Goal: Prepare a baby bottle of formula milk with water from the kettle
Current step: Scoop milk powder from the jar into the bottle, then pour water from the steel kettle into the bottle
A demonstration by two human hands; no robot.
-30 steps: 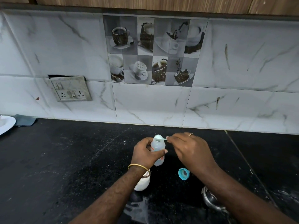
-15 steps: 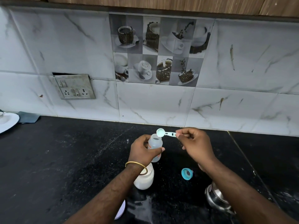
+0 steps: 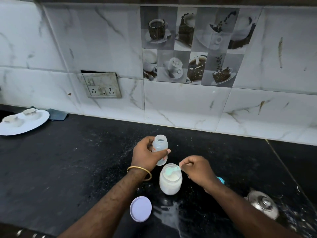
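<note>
My left hand (image 3: 147,156) grips a clear, uncapped baby bottle (image 3: 160,148) and holds it upright above the black counter (image 3: 68,160). Just in front of it stands an open jar of white formula powder (image 3: 170,183). My right hand (image 3: 197,170) pinches the handle of a small pale blue scoop (image 3: 171,170), whose bowl dips into the mouth of the jar. The bottle's blue teat ring (image 3: 221,180) lies on the counter, mostly hidden behind my right wrist. The steel kettle (image 3: 263,204) sits low at the right.
The jar's lilac lid (image 3: 140,209) lies near the front edge, next to a white spill (image 3: 169,216). A white plate (image 3: 34,122) with two small cups sits at the far left beside a grey cloth (image 3: 57,114). A socket panel (image 3: 102,85) is on the tiled wall.
My right hand has carried the scoop down from the bottle's mouth into the powder jar. The view has tilted down, showing the jar's lid and more of the kettle.
</note>
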